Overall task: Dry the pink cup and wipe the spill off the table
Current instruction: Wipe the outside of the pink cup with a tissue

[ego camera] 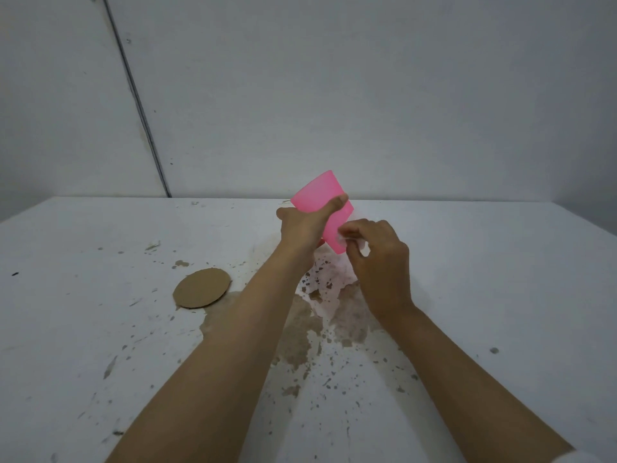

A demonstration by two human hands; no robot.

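Where the white-painted bench [500, 262] meets the grey wall, a dark seam [140, 105] runs up the wall at ten o'clock from the middle of the view. On the bench at eight o'clock from the cup lies a flat round brown cardboard disc [202, 288], its near edge just touching the pale fringe of the spill. Small brown specks and chips dot the bench around it.

Right of the disc, the left hand [302, 227] reaches forward and grips the translucent pink plastic cup [317, 193], thumb curled across the cup's near side and the other fingers hidden behind it. The cup is held off the bench, above its far middle, tilted so that one end points to eleven o'clock and the other to five o'clock; which end is the mouth I cannot tell.

Below the cup, between the two forearms, the brownish wet spill [298, 332] spreads over the bench toward six o'clock, with splashes scattered beyond it.

At four o'clock from the cup, the right hand [380, 262] has its fingers curled and pinches a small white wad [344, 239], tissue or cloth, pressed against the cup's lower end.
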